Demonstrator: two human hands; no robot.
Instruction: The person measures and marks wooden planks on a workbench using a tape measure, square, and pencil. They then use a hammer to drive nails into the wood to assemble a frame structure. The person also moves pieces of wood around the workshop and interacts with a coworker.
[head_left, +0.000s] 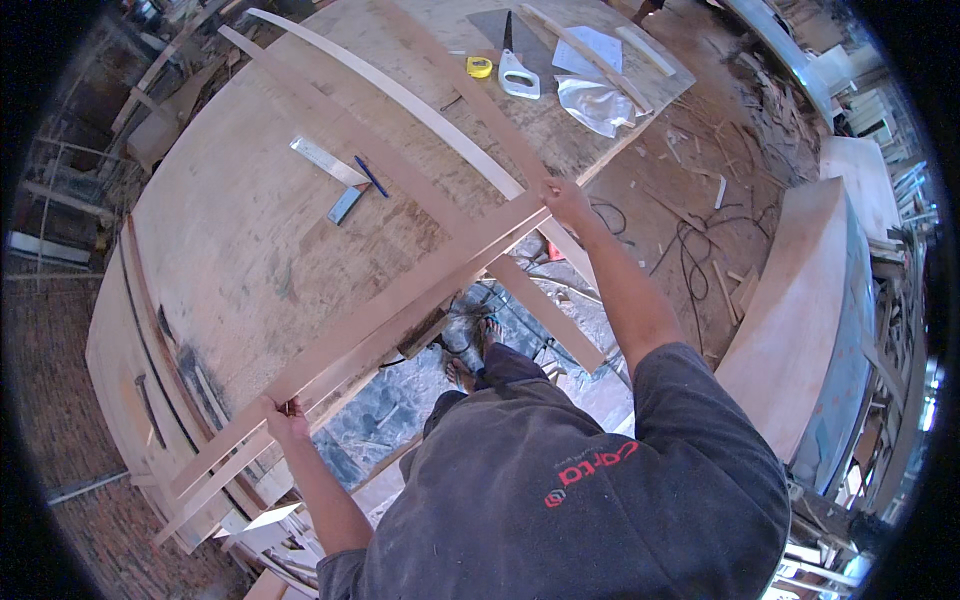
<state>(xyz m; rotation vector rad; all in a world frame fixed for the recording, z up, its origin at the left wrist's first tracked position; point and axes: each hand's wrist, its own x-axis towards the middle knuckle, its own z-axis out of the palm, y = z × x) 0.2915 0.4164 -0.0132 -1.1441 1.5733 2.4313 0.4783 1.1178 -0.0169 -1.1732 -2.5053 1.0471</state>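
Note:
A pair of long wooden strips (365, 327) lies side by side along the near edge of a large wooden worktable (225, 260). My left hand (288, 418) is closed around them toward their left part, with the fingers partly hidden. At the far right end, my right hand (568, 203) grips the strips, thumb and fingers at the edge. Longer strips run away across the table under or against them, among them a pale curved strip (390, 88) and a flat brown strip (350, 125). A short board end (550, 315) juts out over the near edge, between my arms.
On the table are a try square (330, 163), a blue pen (371, 176), a yellow tape measure (479, 67), a handsaw (518, 78), papers (588, 50) and a crumpled silvery sheet (597, 106). Cables (690, 240) and scraps litter the floor; a large panel (785, 330) stands right.

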